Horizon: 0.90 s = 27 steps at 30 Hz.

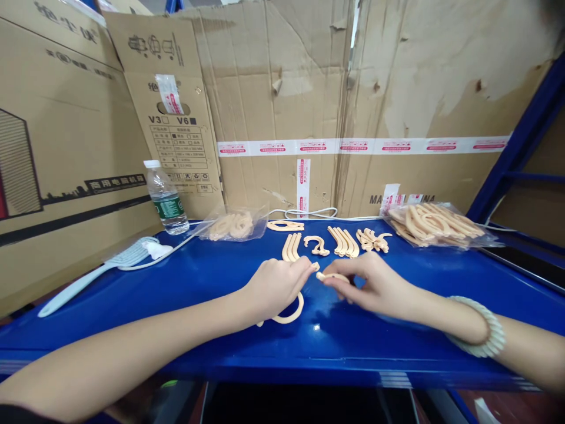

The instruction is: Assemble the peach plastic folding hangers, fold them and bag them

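Observation:
My left hand (277, 287) is closed in a pinch on a beige plastic piece (315, 267), whose end pokes out past the fingertips. Below that hand shows a curved beige hook (295, 315); whether it joins the held piece is hidden. A short gap away, my right hand (368, 281) pinches a slim curved beige piece (333, 277) between thumb and fingers, its rounded end pointing at the left hand. Just behind the hands lie several curved beige strips (291, 246), a hook-shaped part (318, 245), a second group of strips (343, 242) and a pile of small hooked parts (373, 240).
Parts sit on a blue tabletop (212, 282). Behind are bagged beige parts on the left (233, 225) and right (435, 224), plus a beige looped piece (285, 225). A water bottle (166, 200), a pale blue brush (101, 268), a white cable (304, 213) and cardboard boxes (273, 106) surround them.

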Available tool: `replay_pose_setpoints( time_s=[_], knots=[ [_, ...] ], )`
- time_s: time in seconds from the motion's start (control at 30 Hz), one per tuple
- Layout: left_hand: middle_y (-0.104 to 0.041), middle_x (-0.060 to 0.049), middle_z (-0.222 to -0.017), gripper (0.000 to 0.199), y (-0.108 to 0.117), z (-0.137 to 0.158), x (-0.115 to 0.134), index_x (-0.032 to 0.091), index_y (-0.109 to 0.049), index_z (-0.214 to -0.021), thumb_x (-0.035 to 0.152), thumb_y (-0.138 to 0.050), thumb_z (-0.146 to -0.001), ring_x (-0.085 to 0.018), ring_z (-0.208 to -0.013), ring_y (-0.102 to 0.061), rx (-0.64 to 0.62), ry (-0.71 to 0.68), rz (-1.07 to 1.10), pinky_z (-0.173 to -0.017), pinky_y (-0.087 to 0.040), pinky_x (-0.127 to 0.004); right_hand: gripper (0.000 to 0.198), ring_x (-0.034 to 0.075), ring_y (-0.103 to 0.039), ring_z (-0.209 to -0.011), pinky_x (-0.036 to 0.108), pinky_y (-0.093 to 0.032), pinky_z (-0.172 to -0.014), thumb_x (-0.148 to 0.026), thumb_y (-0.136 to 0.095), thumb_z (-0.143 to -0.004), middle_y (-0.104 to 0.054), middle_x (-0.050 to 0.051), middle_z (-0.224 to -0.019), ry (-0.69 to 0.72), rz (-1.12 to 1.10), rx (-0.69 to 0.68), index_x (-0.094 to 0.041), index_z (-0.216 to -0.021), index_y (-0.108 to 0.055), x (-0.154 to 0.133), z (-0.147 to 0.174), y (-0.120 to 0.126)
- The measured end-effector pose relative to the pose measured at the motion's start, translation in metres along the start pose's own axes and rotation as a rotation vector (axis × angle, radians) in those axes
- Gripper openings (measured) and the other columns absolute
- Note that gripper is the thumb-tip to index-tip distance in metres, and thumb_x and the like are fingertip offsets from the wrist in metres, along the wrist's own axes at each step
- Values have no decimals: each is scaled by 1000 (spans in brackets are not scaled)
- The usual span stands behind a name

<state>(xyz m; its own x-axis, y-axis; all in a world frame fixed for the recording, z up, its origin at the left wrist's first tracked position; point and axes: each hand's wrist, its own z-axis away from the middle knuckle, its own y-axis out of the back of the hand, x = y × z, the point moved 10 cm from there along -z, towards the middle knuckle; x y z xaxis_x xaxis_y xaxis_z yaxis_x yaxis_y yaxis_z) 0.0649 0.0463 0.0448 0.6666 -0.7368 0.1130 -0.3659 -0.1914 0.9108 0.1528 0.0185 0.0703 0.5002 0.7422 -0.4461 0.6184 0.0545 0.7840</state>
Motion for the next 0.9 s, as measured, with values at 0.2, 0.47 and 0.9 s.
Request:
replay_pose_setpoints(
  time_s=[0.2,0.47,0.9],
  knots=[
    [-51,4,-57,34,-2,-2,-30,18,-59,-89,42,-36,-95,-10,-42,-46,38,274,663,-43,-33,-20,31,15,-58,-63,26,-43,-53,-47,-58,-85,-67,5,-73,-138,137,168,-18,-76,-68,51,-7,79],
    [-49,6,-59,25,-26,0,-39,15,-51,-86,40,-52,-90,-5,-40,-46,-45,500,1210,-43,-36,-16,19,18,-62,-65,30,-47,-62,-22,-55,-81,-70,8,-78,-182,688,217,-17,-73,-72,98,-4,116],
    [-63,-6,-79,12,-20,6,-52,13,-49,-83,17,-47,-95,-16,-71,-69,129,667,1521,-75,-55,-32,37,27,-68,-85,35,-51,-74,4,-49,-69,-74,10,-91,-352,805,-54,-16,-87,-75,136,0,88]
  ],
)
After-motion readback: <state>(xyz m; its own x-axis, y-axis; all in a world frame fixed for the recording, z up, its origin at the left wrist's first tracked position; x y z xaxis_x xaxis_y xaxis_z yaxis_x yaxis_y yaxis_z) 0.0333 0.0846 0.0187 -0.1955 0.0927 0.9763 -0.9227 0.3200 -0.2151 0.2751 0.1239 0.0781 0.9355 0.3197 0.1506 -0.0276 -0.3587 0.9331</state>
